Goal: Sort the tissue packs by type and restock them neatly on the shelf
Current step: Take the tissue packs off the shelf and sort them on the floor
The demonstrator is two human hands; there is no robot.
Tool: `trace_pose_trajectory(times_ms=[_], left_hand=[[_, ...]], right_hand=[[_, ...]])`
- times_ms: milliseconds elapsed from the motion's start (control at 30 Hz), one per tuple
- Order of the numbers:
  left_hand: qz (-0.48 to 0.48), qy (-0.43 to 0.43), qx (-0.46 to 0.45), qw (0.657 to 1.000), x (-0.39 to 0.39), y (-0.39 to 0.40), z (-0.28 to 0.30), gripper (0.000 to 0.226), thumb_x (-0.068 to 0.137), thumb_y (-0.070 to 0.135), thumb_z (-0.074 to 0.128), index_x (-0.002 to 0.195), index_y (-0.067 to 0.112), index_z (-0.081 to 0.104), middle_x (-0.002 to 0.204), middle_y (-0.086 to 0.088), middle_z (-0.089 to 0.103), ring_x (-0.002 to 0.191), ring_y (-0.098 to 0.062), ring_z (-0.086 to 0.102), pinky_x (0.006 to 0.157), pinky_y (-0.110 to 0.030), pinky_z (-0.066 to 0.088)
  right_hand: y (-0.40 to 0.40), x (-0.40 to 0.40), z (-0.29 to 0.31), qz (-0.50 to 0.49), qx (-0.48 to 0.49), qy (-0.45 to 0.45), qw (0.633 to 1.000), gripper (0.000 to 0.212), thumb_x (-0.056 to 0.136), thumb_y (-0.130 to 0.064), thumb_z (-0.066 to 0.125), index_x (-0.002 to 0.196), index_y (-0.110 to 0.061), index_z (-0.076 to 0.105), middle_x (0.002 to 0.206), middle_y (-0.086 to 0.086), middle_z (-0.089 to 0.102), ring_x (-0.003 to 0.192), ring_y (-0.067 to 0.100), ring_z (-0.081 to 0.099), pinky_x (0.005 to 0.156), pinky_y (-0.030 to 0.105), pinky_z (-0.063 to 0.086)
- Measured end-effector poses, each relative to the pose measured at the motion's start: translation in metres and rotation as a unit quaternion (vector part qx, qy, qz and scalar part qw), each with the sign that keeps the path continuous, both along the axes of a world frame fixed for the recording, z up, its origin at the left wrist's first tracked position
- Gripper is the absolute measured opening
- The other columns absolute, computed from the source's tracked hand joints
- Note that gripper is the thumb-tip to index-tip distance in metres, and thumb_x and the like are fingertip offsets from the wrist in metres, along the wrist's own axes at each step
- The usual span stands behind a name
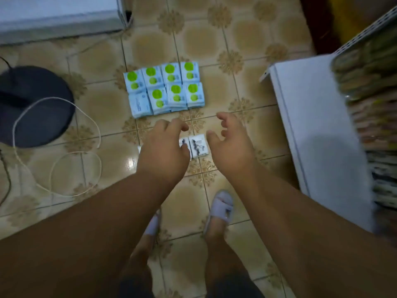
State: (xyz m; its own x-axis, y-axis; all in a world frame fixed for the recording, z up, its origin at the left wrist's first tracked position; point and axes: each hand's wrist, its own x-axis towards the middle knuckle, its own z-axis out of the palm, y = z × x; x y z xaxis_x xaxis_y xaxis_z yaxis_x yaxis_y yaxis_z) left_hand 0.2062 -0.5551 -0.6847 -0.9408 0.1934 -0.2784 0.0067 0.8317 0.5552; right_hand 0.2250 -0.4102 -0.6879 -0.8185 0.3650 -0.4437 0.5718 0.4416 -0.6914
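Patterned tan floor tiles (240,35) under you. Dark round base (36,104) at left, white cable (64,155) looped across it. White appliance (53,16) top left. Your pale slippers (221,209) below.

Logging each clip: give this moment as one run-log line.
left hand: open above white ink-print packs | right hand: open, empty | green-dot packs: grid on floor

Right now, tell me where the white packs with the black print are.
In the head view, the white packs with black print lie on the floor tiles, centre frame, under the left hand, nearer the person than the green-dotted packs.
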Motion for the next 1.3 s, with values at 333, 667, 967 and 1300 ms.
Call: trace_pose_trajectory(times_ms=[333, 667, 967, 1300], left_hand=[[-0.153, 0.197, 0.198, 0.948, 0.011, 0.026, 0.34, 0.033, 0.088, 0.017, 0.059, 0.117, 0.031, 0.057, 0.111, 0.009, 0.053, 0.087, -0.011, 0.058, 0.078, -0.037, 0.051], [-0.372, 0.282, 0.309, 0.829, 0.1, 0.11, 0.527, 0.033, 0.093, 0.025, 0.059, 0.124, 0.034, 0.053, 0.116, 0.016, 0.041, 0.086, 0.0, 0.056, 0.074, -0.027, 0.05], [-0.463, 0.268, 0.384, 0.753, 0.23, 0.208, 0.59, 0.032, 0.093, 0.029, 0.059, 0.123, 0.036, 0.052, 0.12, 0.016, 0.041, 0.091, -0.005, 0.059, 0.079, -0.035, 0.055], [-0.537, 0.262, 0.406, 0.692, 0.304, 0.328, 0.629, 0.031, 0.095, 0.029, 0.057, 0.123, 0.039, 0.05, 0.123, 0.017, 0.046, 0.086, 0.001, 0.058, 0.076, -0.025, 0.052]], right_hand=[[0.01, 0.067, 0.374, -0.117, 0.154, 0.203, 0.96, 0.047, 0.095, -0.026, 0.056, 0.139, -0.035, 0.04, 0.13, -0.008, 0.048, 0.097, 0.001, 0.057, 0.068, 0.007, 0.041], [0.04, 0.206, 0.551, -0.321, 0.283, 0.316, 0.847, 0.039, 0.096, -0.019, 0.054, 0.132, -0.031, 0.046, 0.128, -0.004, 0.052, 0.082, -0.004, 0.054, 0.08, 0.024, 0.045], [0.101, 0.354, 0.625, -0.418, 0.349, 0.315, 0.778, 0.035, 0.097, -0.025, 0.056, 0.128, -0.034, 0.046, 0.123, -0.009, 0.05, 0.08, -0.006, 0.053, 0.058, 0.011, 0.038], [0.19, 0.424, 0.644, -0.489, 0.332, 0.315, 0.743, 0.036, 0.098, -0.026, 0.056, 0.129, -0.04, 0.043, 0.128, -0.012, 0.049, 0.092, -0.006, 0.054, 0.067, 0.014, 0.044]])
